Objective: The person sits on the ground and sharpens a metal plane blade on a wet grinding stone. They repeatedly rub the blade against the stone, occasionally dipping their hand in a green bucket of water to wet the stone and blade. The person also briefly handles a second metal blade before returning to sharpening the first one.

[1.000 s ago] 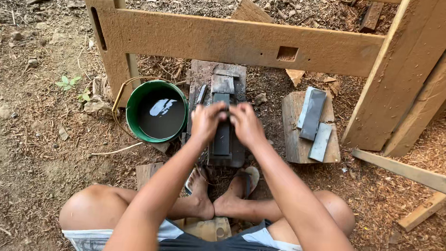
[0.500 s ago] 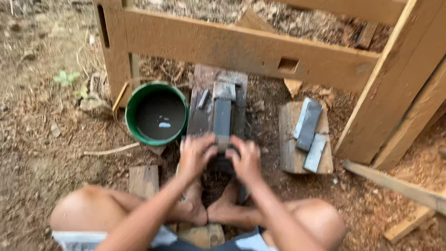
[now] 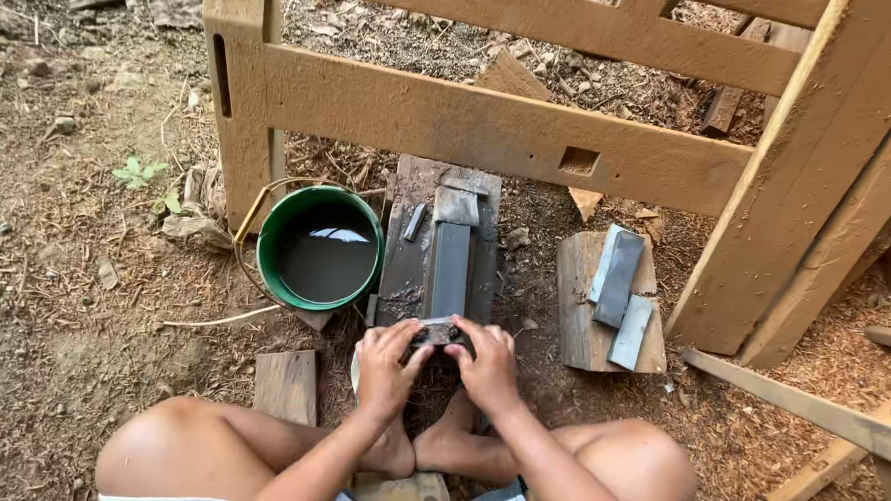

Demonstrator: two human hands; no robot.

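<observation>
Both hands [image 3: 439, 362] press blade [image 3: 437, 331] — whetstone [image 3: 451, 270] beneath

Outdoor ground [image 3: 53, 293] of bare earth strewn with wood chips and sawdust (daylight, no walls); a heavy timber frame [image 3: 491, 132] crosses above, with offcut planks [image 3: 829, 418] at right.

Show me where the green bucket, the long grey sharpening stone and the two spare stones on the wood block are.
green bucket [image 3: 271, 235]: head view, on its left rim.
long grey sharpening stone [image 3: 450, 269]: head view, middle of its top face.
spare stones [image 3: 619, 278]: head view, middle of the upper, darker stone.
</observation>
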